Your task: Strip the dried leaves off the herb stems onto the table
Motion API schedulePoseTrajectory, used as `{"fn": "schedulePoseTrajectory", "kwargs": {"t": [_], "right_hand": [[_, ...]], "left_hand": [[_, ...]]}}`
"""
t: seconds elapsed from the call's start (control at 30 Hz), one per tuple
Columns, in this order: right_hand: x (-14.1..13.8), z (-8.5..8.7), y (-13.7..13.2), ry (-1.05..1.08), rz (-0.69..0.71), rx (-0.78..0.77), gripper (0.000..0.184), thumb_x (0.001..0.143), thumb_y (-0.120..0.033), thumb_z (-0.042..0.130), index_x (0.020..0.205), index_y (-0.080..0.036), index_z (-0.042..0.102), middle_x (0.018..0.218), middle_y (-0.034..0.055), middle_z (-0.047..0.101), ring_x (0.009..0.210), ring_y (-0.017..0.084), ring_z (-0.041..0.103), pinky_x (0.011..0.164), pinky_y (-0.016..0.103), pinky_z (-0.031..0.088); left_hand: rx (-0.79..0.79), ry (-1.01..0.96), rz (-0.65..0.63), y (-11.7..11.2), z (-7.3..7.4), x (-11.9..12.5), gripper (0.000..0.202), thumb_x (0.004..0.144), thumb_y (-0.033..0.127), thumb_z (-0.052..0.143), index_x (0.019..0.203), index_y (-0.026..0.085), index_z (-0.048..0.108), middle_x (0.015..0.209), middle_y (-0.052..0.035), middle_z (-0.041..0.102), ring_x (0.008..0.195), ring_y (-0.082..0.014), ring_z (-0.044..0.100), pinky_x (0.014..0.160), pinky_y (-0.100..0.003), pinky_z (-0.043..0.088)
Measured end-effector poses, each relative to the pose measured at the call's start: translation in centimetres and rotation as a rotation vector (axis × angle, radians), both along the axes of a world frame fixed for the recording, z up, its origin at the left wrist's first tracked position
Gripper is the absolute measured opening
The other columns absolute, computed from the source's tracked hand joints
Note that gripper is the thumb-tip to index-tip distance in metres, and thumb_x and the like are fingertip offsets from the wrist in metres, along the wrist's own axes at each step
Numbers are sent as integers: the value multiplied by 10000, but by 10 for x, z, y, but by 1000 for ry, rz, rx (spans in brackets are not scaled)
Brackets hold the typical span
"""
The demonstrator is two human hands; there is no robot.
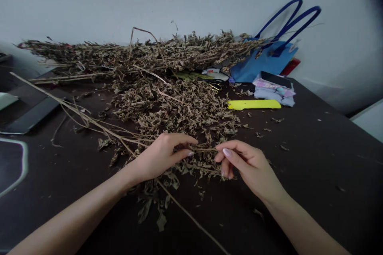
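My left hand (163, 155) is closed around a dried plant stem (113, 130) whose bare branches reach out to the far left. A thin end of the stem spans the gap between my two hands. At that end my right hand (243, 163) pinches with thumb and fingers. Crumpled dry leaves (179, 107) lie heaped just beyond my hands, and more hang beneath them. Below my left hand a leafy sprig (158, 203) droops, and another bare stem (191, 217) runs toward the near edge.
A long bundle of dried plants (149, 53) lies along the wall. On the right are a blue bag (263, 61), folded cloth (278, 93) under a phone (275, 79), and a yellow-green object (254, 104). Scissors (216, 86) lie behind the leaves; a dark tablet-like slab (36, 113) sits left.
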State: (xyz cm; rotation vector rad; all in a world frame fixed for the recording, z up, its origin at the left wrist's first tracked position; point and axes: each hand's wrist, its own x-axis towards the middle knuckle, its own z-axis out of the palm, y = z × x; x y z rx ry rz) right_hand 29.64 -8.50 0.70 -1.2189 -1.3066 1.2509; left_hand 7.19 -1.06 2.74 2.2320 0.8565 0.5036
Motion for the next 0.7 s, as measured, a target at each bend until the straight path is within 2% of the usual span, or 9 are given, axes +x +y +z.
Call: {"fn": "schedulePoseTrajectory", "kwargs": {"t": [0.1,0.27,0.5,0.7], "right_hand": [[0,0,0,3,13,-10,176,880,-294,506,968,-186,614,794,45,648,527,97,599,437,210,483],[-1,-2,0,-7,13,-8,178,880,-300,503,969,-189,610,792,44,647,518,97,592,432,212,484],[-2,-2,0,-9,13,-5,179,880,-301,504,972,-189,607,791,42,645,519,94,593,431,203,484],[-3,-2,1,-26,6,-13,188,877,-319,506,973,-192,607,787,41,649,510,94,595,429,202,486]], "left_hand": [[11,-28,12,0,0,2,241,864,204,500,1068,246,622,1057,-10,653,928,-157,618,790,-262,507],[-71,-70,36,1,0,4,212,870,259,493,1018,223,641,922,-11,684,793,-140,640,709,-242,512],[-14,-64,93,-2,-6,12,232,874,252,480,1063,220,610,922,-16,670,731,-125,613,638,-234,482],[-43,-124,139,-4,-12,15,215,884,279,454,995,176,606,761,-14,646,610,-111,579,568,-227,468]]}}
